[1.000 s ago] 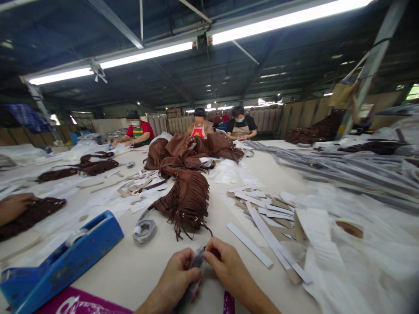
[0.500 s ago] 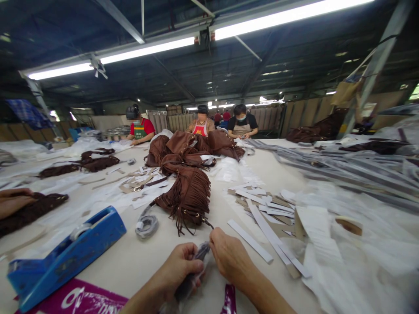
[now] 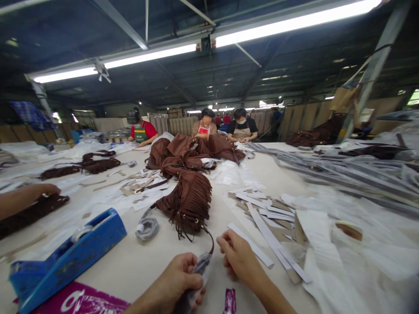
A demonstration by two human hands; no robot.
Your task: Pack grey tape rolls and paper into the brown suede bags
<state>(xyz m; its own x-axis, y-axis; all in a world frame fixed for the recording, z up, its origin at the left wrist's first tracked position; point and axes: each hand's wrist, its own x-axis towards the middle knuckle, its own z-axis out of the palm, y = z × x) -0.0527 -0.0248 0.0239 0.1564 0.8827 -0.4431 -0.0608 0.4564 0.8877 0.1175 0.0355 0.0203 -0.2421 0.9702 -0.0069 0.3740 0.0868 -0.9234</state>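
Observation:
My left hand is closed around a grey wrapped strap end at the near table edge. A thin dark strap runs from it up to a brown fringed bag lying just beyond. My right hand hovers beside the strap end, fingers loosely curled, holding nothing. A white paper strip lies right next to my right hand.
A blue tape dispenser stands at the left, a grey coil beside the bag. Paper strips pile at the right. More brown bags lie farther back. A co-worker's hand rests at left; three people work at the far end.
My right hand has let go of the grey strap end and drawn slightly right. The co-worker's hand at left has reached farther forward over the dark piece.

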